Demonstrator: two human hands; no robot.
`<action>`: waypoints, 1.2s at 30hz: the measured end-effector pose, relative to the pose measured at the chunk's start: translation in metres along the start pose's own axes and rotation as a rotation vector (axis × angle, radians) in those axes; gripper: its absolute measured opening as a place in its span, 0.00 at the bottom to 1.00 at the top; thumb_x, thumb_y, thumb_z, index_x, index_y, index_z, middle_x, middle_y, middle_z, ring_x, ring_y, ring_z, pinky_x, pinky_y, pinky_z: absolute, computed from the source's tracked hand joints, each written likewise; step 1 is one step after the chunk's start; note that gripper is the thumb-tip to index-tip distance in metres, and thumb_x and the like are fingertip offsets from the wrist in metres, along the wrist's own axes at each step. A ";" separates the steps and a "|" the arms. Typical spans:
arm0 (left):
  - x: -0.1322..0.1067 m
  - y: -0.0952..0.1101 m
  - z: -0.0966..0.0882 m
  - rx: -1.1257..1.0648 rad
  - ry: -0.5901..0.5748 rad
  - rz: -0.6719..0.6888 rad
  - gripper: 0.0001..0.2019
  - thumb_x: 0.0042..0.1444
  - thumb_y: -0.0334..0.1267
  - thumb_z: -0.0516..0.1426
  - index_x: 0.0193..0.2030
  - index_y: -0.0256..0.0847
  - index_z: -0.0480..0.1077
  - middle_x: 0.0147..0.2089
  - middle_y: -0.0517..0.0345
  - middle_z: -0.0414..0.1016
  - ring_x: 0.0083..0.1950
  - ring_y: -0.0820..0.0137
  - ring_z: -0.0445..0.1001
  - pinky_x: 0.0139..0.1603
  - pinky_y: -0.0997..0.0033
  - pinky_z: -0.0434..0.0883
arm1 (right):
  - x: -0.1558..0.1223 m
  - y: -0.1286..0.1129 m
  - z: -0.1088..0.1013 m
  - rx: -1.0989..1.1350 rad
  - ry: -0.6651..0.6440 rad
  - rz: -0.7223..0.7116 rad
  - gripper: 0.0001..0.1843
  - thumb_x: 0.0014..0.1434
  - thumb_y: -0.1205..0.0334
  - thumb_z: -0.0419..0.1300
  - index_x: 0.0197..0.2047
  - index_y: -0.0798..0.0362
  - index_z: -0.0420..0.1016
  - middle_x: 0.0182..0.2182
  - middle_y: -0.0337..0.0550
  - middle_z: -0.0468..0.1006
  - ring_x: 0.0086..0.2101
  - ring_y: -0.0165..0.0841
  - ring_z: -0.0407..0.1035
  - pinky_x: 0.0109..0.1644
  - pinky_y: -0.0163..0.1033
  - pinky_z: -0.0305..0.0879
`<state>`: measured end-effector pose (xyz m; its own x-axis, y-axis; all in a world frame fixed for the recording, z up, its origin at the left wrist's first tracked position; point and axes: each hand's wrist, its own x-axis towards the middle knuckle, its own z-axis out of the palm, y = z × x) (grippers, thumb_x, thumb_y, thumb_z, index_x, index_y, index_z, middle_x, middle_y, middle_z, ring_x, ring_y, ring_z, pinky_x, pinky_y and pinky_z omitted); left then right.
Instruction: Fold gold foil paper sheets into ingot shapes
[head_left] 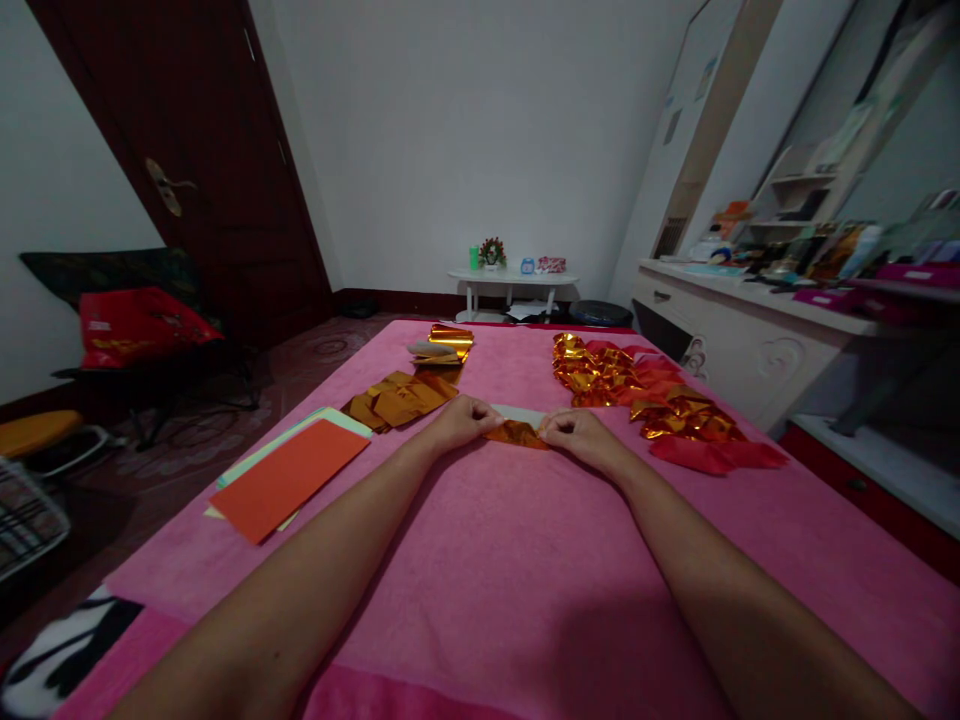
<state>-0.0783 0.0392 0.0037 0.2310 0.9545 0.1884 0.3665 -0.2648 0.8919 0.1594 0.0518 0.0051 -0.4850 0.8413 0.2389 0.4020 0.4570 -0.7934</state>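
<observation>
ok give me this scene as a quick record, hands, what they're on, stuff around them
left hand: pinching the left end of a gold foil piece
right hand: pinching its right end
surface: pink cloth
to the left: orange paper on paler sheets, creased gold foil
to the right: crumpled gold foil, red pieces
background: white table

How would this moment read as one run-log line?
left hand: pinching foil strip, left end | right hand: pinching foil strip, right end | pink cloth: beneath | orange card: on left | crumpled foil: on right
</observation>
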 end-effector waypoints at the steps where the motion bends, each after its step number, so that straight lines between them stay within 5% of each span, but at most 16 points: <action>1: 0.001 -0.002 0.003 0.040 0.018 0.005 0.15 0.46 0.45 0.61 0.22 0.33 0.73 0.19 0.63 0.65 0.22 0.77 0.61 0.24 0.77 0.57 | 0.000 0.001 0.000 -0.024 0.030 0.013 0.13 0.48 0.60 0.58 0.16 0.55 0.68 0.25 0.39 0.72 0.28 0.30 0.65 0.33 0.34 0.60; 9: 0.008 -0.012 0.013 0.177 0.101 0.020 0.09 0.43 0.38 0.62 0.31 0.34 0.75 0.26 0.58 0.74 0.26 0.75 0.68 0.27 0.77 0.63 | 0.002 0.002 0.008 -0.275 0.176 0.071 0.09 0.45 0.65 0.58 0.16 0.54 0.67 0.23 0.39 0.73 0.26 0.30 0.66 0.31 0.34 0.61; 12: 0.009 -0.015 0.014 0.303 0.174 0.053 0.13 0.41 0.37 0.64 0.35 0.35 0.74 0.29 0.58 0.73 0.28 0.74 0.68 0.29 0.76 0.65 | 0.004 0.007 0.012 -0.363 0.263 0.122 0.04 0.44 0.64 0.62 0.25 0.54 0.71 0.27 0.40 0.74 0.27 0.30 0.68 0.32 0.34 0.62; 17: 0.009 -0.016 0.013 0.440 0.280 0.080 0.21 0.42 0.39 0.65 0.45 0.35 0.72 0.37 0.55 0.72 0.32 0.73 0.69 0.36 0.72 0.67 | 0.008 0.010 0.019 -0.364 0.355 0.208 0.31 0.41 0.57 0.67 0.50 0.56 0.67 0.44 0.49 0.74 0.37 0.34 0.71 0.41 0.39 0.66; 21: 0.009 -0.016 0.012 0.460 0.270 0.065 0.29 0.39 0.46 0.66 0.49 0.35 0.71 0.39 0.53 0.72 0.35 0.71 0.70 0.38 0.70 0.68 | 0.009 0.010 0.020 -0.297 0.313 0.220 0.38 0.39 0.55 0.69 0.54 0.54 0.64 0.45 0.49 0.75 0.36 0.34 0.72 0.40 0.40 0.66; 24: 0.010 -0.015 0.012 0.447 0.255 0.043 0.32 0.38 0.48 0.67 0.50 0.35 0.70 0.38 0.53 0.72 0.34 0.70 0.70 0.37 0.70 0.68 | 0.013 0.011 0.016 -0.262 0.263 0.223 0.34 0.38 0.56 0.69 0.50 0.54 0.68 0.39 0.44 0.77 0.32 0.32 0.71 0.35 0.36 0.64; 30: 0.006 -0.011 0.010 0.334 0.186 0.040 0.40 0.32 0.52 0.68 0.55 0.39 0.68 0.39 0.54 0.74 0.36 0.69 0.71 0.37 0.70 0.68 | 0.024 0.008 0.005 -0.217 0.093 0.229 0.13 0.34 0.56 0.69 0.20 0.53 0.72 0.15 0.33 0.68 0.20 0.27 0.62 0.23 0.31 0.53; 36: 0.006 -0.015 0.009 0.200 0.186 0.057 0.41 0.30 0.49 0.69 0.55 0.38 0.67 0.37 0.55 0.73 0.34 0.70 0.71 0.36 0.70 0.69 | 0.015 0.008 0.010 0.021 0.105 0.163 0.12 0.37 0.56 0.68 0.24 0.54 0.76 0.18 0.35 0.72 0.22 0.29 0.64 0.25 0.32 0.57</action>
<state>-0.0742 0.0478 -0.0119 0.0935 0.9412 0.3247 0.5325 -0.3229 0.7824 0.1476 0.0651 -0.0027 -0.3309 0.9296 0.1627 0.4518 0.3074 -0.8375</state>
